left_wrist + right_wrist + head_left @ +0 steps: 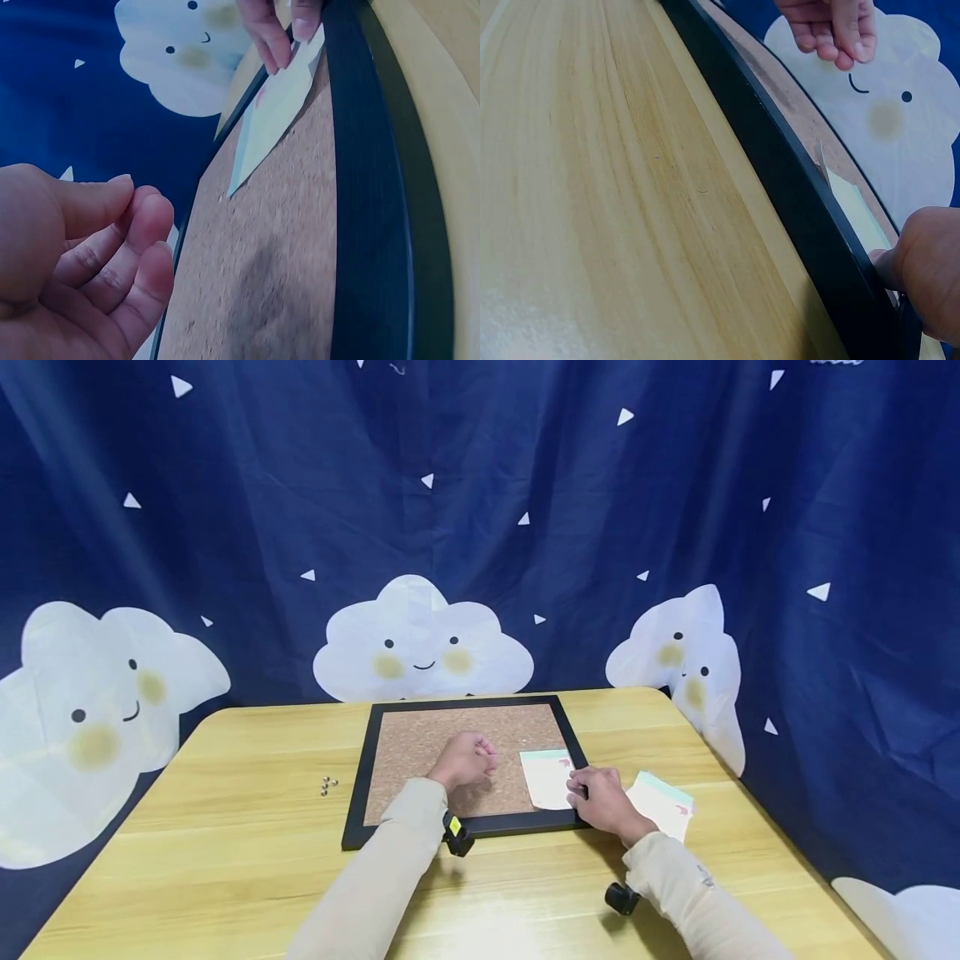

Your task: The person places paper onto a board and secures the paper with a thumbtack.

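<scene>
A cork board [442, 718] in a black frame lies on the wooden table. My left hand [468, 760] is over its middle, fingers curled and thumb tip against the index fingertip; in the left wrist view I cannot tell whether this hand [112, 259] pinches something small. A white note sheet [546, 777] with a green strip along its top lies on the board's right part. My right hand [603, 802] pinches its right edge beside the frame, and in the left wrist view a near corner of the sheet [281, 112] curls up from the cork.
Several small silvery pieces [326, 786] lie on the table left of the board. More note sheets [662, 806] with a green strip lie right of the frame, partly behind my right hand. A blue curtain [450, 527] with white clouds hangs behind the table [247, 860].
</scene>
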The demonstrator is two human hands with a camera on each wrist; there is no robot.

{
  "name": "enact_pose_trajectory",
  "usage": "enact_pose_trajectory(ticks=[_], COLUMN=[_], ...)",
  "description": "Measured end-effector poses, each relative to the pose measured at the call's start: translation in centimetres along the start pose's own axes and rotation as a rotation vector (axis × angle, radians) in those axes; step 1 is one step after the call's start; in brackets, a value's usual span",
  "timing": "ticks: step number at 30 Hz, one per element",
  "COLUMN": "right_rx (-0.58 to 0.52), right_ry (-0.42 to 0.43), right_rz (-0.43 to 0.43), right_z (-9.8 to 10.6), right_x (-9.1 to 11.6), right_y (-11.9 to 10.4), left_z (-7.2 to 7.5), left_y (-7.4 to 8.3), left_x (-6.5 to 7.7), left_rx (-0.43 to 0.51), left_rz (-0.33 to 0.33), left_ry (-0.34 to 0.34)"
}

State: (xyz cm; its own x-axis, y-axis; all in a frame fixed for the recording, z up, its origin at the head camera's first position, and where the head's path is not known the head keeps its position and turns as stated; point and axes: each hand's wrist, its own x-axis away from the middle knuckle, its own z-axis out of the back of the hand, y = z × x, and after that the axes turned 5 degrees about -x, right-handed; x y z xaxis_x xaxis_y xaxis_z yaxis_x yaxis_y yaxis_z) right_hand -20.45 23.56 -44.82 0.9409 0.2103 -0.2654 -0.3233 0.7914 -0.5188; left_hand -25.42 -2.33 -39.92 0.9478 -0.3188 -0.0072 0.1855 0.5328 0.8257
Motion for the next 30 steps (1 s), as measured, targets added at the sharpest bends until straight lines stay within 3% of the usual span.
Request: enact_pose_trajectory(ticks=[9, 22, 30], right_rx=[0.007, -0.006, -0.004], right_ry=[-0.002, -0.010, 0.001], right_rz=[-0.010, 0.001, 0.017], right_z=[0.3, 0.3, 0.1], right_x=[-0.2, -0.3, -0.1], right_y=[-0.3, -0.3, -0.3], left_z=[-1.7, -3.6, -5.6], left_y=[1.1, 0.9, 0.6], left_x=[-1.0, -2.1, -3.4], left_rx=[0.037, 0.043, 0.222], left_rz=[-0.004, 0.027, 0.103], left_ry=[-0.017, -0.032, -0.013])
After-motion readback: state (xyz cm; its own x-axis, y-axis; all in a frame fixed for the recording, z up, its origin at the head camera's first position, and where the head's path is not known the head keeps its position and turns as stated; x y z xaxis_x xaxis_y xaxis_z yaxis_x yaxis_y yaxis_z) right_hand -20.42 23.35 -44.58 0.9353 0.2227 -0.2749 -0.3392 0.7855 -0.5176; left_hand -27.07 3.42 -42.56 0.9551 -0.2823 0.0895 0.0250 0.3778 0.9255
